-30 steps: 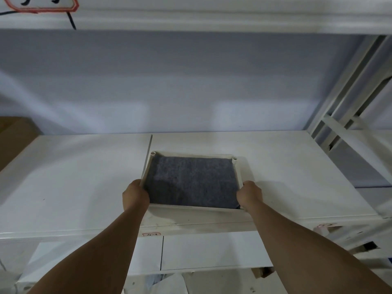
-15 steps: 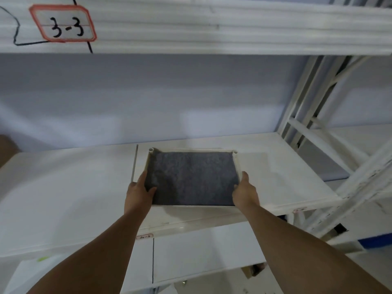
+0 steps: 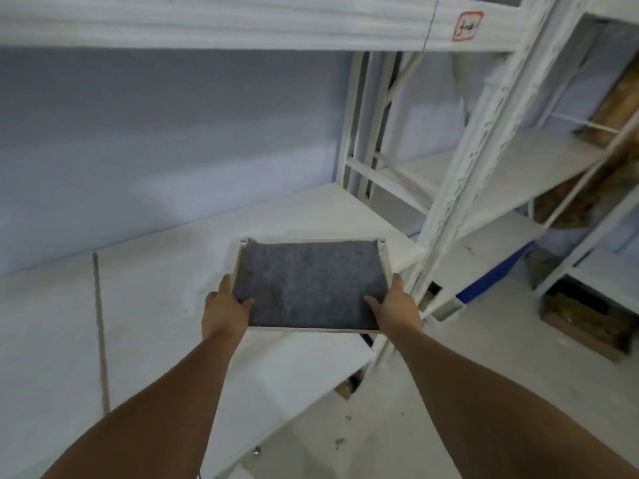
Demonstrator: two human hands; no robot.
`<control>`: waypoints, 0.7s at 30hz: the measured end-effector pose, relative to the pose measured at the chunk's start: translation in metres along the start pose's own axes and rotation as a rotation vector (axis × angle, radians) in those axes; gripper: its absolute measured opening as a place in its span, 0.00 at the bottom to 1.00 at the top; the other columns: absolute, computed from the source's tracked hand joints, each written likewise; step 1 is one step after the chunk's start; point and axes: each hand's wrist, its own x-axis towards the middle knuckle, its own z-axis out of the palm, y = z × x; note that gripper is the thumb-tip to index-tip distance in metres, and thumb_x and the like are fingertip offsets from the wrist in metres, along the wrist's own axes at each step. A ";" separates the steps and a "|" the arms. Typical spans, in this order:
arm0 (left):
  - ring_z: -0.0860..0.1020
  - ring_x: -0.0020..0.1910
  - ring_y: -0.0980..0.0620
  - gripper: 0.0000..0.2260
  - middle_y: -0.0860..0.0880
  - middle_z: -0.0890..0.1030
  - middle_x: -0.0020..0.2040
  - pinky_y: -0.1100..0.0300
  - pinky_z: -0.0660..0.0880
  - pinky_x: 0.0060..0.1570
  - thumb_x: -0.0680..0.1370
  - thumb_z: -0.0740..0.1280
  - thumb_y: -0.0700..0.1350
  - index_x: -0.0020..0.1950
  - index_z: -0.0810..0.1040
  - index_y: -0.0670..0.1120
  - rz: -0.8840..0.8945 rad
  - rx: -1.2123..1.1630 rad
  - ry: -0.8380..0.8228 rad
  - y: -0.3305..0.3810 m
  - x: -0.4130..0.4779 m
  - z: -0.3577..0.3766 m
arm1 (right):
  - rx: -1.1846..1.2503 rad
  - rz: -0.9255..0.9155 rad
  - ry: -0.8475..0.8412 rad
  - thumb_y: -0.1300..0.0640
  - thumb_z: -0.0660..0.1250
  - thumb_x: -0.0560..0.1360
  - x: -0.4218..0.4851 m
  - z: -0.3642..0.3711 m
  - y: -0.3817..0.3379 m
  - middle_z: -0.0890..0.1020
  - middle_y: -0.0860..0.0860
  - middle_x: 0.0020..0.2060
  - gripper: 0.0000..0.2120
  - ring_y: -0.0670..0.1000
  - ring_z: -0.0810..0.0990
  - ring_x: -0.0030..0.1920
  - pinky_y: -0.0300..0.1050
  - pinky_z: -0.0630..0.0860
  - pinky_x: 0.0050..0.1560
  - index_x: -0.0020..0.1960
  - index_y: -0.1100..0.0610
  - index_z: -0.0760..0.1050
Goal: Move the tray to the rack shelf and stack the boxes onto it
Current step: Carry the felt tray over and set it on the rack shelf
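Note:
A cream-rimmed tray (image 3: 383, 257) with a dark grey felt lining is held over the right end of the white rack shelf (image 3: 166, 278), its near edge past the shelf's front. My left hand (image 3: 224, 307) grips the tray's near left corner, thumb lying on the felt. At the near right corner my right hand (image 3: 396, 309) grips the same way, thumb on the felt. No boxes are in view.
A white upper shelf beam (image 3: 242, 25) with a red-framed label (image 3: 466, 25) runs overhead. White rack uprights (image 3: 463, 174) stand just right of the tray. A second rack (image 3: 567, 160) to the right holds brown goods; a blue object (image 3: 491, 274) and a cardboard box (image 3: 584, 323) lie on the floor.
The view has swung right and the tray has shifted toward the shelf's right end, near the upright. Both thumbs now lie on the felt.

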 end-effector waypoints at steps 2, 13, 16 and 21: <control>0.73 0.63 0.36 0.30 0.37 0.71 0.66 0.46 0.71 0.62 0.78 0.65 0.46 0.77 0.57 0.47 0.036 0.032 -0.047 0.018 -0.007 0.018 | 0.012 0.070 0.041 0.49 0.64 0.77 -0.007 -0.013 0.025 0.77 0.58 0.61 0.31 0.61 0.77 0.60 0.54 0.75 0.56 0.74 0.56 0.54; 0.72 0.64 0.37 0.31 0.37 0.70 0.67 0.47 0.71 0.62 0.78 0.66 0.46 0.77 0.56 0.46 0.224 0.085 -0.198 0.107 -0.063 0.104 | 0.236 0.263 0.154 0.49 0.71 0.72 -0.031 -0.096 0.135 0.74 0.57 0.65 0.35 0.60 0.76 0.63 0.55 0.76 0.60 0.72 0.52 0.56; 0.73 0.63 0.37 0.31 0.37 0.70 0.65 0.48 0.71 0.61 0.78 0.66 0.46 0.77 0.57 0.46 0.280 0.111 -0.217 0.139 -0.088 0.130 | 0.280 0.312 0.193 0.50 0.72 0.72 -0.034 -0.126 0.170 0.74 0.57 0.65 0.36 0.60 0.75 0.64 0.56 0.75 0.60 0.72 0.53 0.56; 0.71 0.65 0.38 0.30 0.37 0.70 0.67 0.48 0.70 0.64 0.77 0.67 0.45 0.76 0.58 0.45 0.362 0.123 -0.256 0.190 -0.126 0.178 | 0.307 0.382 0.251 0.51 0.72 0.71 -0.034 -0.176 0.230 0.73 0.58 0.66 0.36 0.61 0.75 0.64 0.58 0.75 0.59 0.72 0.53 0.56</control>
